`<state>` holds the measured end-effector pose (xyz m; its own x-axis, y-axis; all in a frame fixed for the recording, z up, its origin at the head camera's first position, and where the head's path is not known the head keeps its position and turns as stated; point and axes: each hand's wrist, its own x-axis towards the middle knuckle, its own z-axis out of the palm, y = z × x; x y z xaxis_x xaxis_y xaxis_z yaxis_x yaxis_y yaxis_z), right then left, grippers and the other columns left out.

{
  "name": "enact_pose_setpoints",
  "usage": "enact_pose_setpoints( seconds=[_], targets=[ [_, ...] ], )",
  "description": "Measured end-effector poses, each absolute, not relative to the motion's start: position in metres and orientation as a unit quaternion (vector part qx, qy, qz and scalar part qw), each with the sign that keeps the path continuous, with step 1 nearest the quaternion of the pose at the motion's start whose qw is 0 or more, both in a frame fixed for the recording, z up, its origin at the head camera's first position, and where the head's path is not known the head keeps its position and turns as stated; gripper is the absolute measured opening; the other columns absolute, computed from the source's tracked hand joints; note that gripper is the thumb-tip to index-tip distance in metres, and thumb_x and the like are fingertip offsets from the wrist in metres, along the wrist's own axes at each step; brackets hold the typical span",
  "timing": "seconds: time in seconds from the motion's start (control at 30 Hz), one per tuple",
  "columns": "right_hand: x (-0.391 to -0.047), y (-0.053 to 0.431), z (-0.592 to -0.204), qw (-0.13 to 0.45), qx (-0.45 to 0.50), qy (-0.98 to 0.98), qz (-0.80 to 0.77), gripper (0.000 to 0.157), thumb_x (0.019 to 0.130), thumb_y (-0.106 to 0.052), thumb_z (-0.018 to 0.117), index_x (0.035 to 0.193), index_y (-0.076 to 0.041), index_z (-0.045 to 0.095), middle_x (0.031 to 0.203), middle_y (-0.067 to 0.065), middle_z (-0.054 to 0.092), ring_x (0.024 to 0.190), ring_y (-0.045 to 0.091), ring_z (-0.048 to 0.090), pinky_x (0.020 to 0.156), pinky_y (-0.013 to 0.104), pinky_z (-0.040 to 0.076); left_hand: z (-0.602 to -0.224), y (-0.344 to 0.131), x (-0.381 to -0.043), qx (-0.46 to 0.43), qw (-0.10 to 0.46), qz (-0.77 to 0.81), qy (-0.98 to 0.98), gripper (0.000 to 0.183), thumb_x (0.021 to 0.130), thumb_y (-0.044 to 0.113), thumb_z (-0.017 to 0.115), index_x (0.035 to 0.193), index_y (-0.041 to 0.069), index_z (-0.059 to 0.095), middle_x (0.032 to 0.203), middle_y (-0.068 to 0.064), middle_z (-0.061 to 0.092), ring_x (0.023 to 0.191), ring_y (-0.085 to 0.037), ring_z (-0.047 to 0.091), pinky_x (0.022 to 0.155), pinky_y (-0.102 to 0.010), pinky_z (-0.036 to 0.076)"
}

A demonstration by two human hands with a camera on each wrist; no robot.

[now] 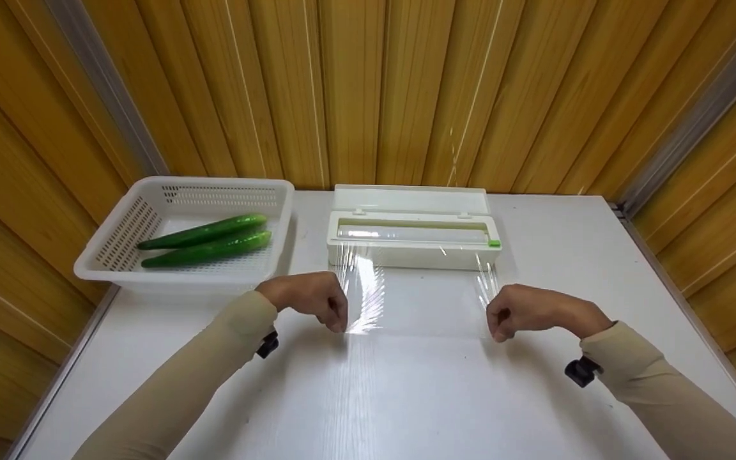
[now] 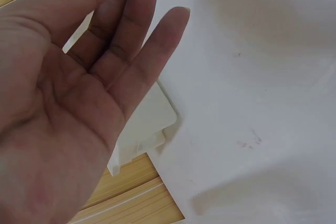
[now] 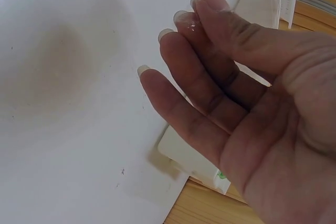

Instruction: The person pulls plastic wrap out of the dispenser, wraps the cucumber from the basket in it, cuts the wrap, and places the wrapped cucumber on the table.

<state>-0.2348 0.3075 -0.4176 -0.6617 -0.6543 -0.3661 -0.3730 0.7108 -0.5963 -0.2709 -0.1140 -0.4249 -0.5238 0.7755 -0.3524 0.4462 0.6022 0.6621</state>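
A clear sheet of plastic wrap (image 1: 429, 303) stretches from a white dispenser box (image 1: 406, 257) toward the front of the table. Its left front corner is pinched by my left hand (image 1: 309, 298), and my right hand (image 1: 537, 310) pinches the right front corner. Inside the box lies the wrap roll (image 1: 406, 234), with the lid (image 1: 409, 199) raised behind it. A green slider (image 1: 494, 243) sits at the right end of the box's front edge. In the right wrist view, thumb and index fingertip of the right hand (image 3: 247, 87) meet on the film; the left hand's (image 2: 79, 87) pinch point is cut off above.
At the back left stands a white plastic basket (image 1: 183, 276) with two green cucumbers (image 1: 208, 248) in it. Wood-look panels (image 1: 355, 89) rise behind the white table (image 1: 419, 402) and at both sides. Both forearms wear beige sleeves and black wrist cameras.
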Motion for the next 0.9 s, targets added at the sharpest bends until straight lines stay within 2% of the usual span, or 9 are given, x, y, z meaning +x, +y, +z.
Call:
enact_pose_setpoints(
  seconds=[0.9],
  targets=[
    [-0.221,0.306,-0.426,0.296,-0.298,0.874,-0.245,0.02,0.084,0.005,0.082,0.078,-0.013,0.076,0.072,-0.009,0.068,0.068,0.006,0.058,0.065,0.025,0.049,-0.442,-0.12,-0.258,0.374,0.322,0.304,0.815,0.006,0.089,-0.001,0.084,0.091,0.005,0.085,0.084,0.004,0.078,0.076,-0.002,0.065,0.07,-0.02,0.052]
  ],
)
